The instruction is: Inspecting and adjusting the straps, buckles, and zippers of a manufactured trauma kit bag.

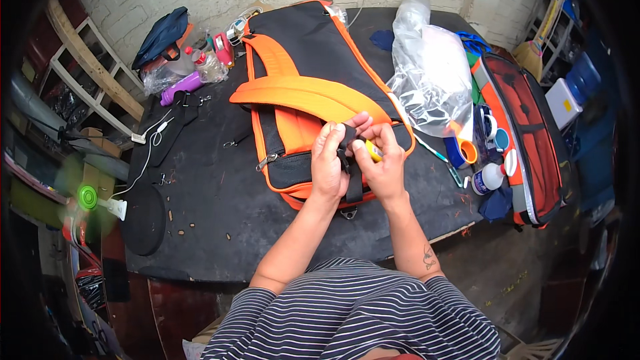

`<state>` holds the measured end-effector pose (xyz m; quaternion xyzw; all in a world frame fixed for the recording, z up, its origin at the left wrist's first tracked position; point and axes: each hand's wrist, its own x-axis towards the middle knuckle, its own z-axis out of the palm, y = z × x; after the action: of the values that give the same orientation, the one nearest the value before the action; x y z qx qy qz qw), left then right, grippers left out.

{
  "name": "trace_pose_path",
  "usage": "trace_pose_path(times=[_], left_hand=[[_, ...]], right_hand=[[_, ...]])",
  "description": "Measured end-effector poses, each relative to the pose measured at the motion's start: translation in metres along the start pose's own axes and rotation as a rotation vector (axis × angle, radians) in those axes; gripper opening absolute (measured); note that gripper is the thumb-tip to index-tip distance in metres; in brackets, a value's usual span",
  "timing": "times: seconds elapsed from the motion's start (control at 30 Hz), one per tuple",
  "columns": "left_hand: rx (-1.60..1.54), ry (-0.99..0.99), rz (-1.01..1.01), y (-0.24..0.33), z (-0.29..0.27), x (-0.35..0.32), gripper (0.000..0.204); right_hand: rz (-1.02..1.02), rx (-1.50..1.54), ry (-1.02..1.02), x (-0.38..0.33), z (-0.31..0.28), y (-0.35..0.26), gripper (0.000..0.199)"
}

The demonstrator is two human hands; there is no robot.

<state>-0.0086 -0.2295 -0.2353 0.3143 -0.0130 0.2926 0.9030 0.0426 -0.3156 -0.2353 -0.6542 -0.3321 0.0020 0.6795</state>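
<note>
While the orange-and-black backpack [307, 33] lies on the desk [207, 180], the left hand [328, 165] pinches black webbing [348, 135], the right hand [385, 165] a small yellow object [373, 151]; apparently strap-end work, next calling for a steady hold

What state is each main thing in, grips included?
Left grip: closed on black webbing strap
Right grip: holding small yellow object, kind unclear
Orange-and-black fabric backpack: lying flat
Green-hubbed fan: blades blurred, apparently spinning
Purple plastic bottle: on its side
Clear plastic wrapping: crumpled
</note>
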Motion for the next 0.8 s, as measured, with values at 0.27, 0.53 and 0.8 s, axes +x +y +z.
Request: trace_pose_path(times=[0.27, 0.53, 0.8], left_hand=[[0.329, -0.027, -0.106, 0.005, 0.010, -0.012, 0.036], [0.203, -0.021, -0.203, 0.014, 0.008, -0.010, 0.016], [0.380, 0.176, 0.224, 0.012, 0.002, -0.008, 0.014]], right_hand=[[0.122, 0.574, -0.066, 0.006, -0.022, -0.006, 0.010], [-0.019, 0.301, 0.063, 0.006, -0.005, -0.007, 0.019], [-0.023, 0.345, -0.077, -0.010, 0.003, 0.001, 0.022]])
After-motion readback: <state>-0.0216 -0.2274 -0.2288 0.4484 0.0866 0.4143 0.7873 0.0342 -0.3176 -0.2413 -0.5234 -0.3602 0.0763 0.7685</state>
